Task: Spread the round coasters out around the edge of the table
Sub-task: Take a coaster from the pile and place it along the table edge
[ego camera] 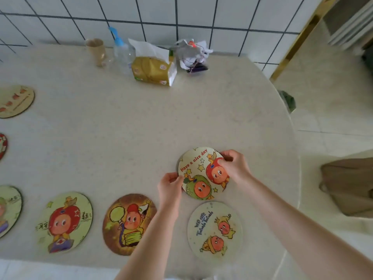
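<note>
Both hands hold a round coaster reading "Have a nice day" [198, 174] just above the table [125, 126]. My left hand [170, 185] pinches its left rim and my right hand [235, 166] grips its right side. Several more cartoon coasters lie flat along the near edge: a pale one with two small figures [215, 231], a brown one [127, 224], a green one with a red-capped figure [64, 222], and one cut off at the left [9, 210]. Two others lie at the left edge [15, 101] [2, 145].
Against the tiled wall at the back stand a beige cup [95, 51], a clear bottle with a blue cap [121, 53], a gold tissue pack [153, 70] and a crumpled bag [192, 54]. The table's rounded right edge drops to the floor, where a tan bag [349, 184] lies.
</note>
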The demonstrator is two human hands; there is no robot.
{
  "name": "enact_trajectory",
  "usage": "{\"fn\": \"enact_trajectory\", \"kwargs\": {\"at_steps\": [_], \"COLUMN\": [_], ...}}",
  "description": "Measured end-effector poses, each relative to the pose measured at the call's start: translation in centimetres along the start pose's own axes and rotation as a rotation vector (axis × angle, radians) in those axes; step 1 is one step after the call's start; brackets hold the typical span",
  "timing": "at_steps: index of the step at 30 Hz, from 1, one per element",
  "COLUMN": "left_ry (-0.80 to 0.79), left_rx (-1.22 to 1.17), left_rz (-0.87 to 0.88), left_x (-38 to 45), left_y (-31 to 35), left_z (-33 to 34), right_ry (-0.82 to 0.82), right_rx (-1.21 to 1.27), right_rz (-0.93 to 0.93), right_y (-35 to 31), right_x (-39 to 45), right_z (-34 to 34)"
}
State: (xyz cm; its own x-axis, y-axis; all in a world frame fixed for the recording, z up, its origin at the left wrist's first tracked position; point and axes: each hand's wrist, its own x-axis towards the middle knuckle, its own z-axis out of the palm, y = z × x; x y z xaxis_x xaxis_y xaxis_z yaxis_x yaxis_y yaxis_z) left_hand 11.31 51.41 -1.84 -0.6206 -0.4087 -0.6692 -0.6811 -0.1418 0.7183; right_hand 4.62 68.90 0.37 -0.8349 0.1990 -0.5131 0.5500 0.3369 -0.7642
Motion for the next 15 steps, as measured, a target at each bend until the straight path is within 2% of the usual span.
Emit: {"fn": "enact_trajectory", "kwargs": {"at_steps": [6,15], "left_ry": [-0.072,-0.190], "left_rx": [0.047,0.142], "left_rz": [0.010,0.021], "left_x": [-3.8,-4.5], "left_y": [-0.4,-0.3], "left_z": [6.6,12.9], "right_ry": [0.084,0.172], "right_rx": [-0.045,-0.196], "right_rz": [0.033,-0.021], "right_y": [3.1,3.4], "right_x": [0.7,4.3], "right_z": [-7.3,-12.6]}}
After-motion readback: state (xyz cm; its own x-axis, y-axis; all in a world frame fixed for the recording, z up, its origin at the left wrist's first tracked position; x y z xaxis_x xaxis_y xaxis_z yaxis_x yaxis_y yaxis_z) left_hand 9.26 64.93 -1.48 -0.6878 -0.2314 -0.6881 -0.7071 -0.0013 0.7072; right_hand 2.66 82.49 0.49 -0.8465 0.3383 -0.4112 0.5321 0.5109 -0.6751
